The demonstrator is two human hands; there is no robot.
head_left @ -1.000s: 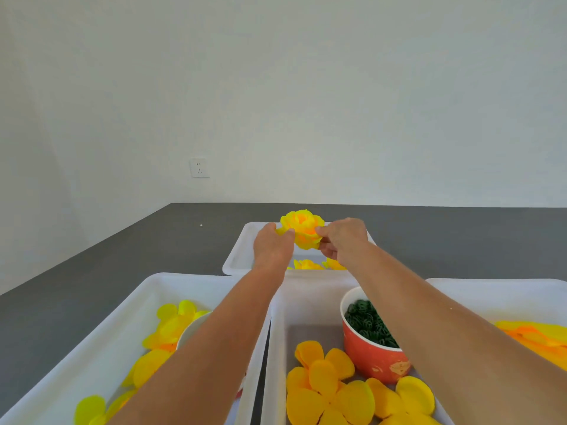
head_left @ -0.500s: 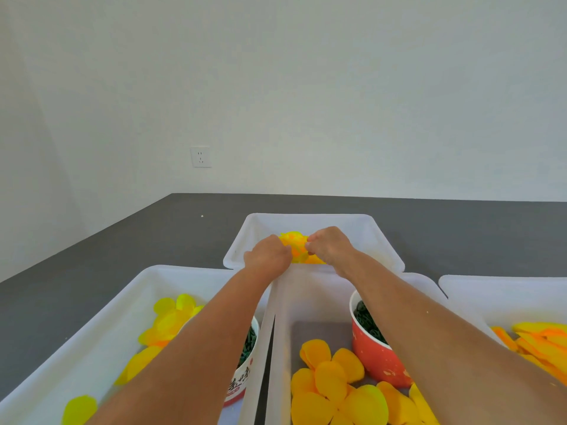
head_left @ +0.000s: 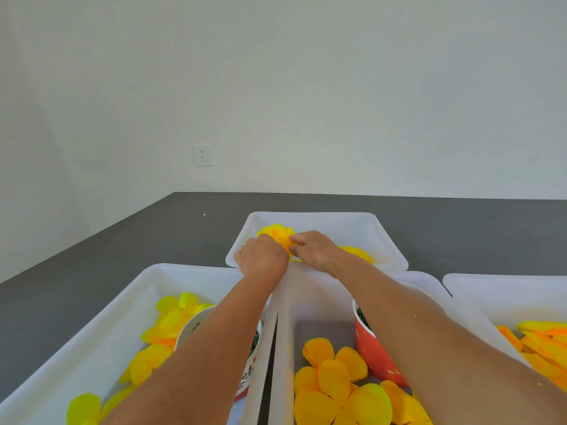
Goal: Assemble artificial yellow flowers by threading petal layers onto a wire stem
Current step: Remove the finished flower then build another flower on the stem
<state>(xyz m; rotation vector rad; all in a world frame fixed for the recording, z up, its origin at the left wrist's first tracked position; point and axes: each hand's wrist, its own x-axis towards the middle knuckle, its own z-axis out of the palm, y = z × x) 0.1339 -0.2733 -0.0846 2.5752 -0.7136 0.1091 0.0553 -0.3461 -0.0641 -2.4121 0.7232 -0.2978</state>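
Over the far white tray (head_left: 387, 237), both hands meet on the yellow flower (head_left: 277, 234), which sits low inside it. Left hand (head_left: 262, 259) and right hand (head_left: 316, 251) each pinch its near petals with curled fingers.

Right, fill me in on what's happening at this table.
A person is making yellow fabric flowers. Both hands are reaching into the far white tray: the left hand and right hand together hold a finished-looking yellow flower low inside it, beside another yellow flower lying there. The nearer trays hold loose yellow petal layers, a red cup and a white cup. No wire stem is visible.
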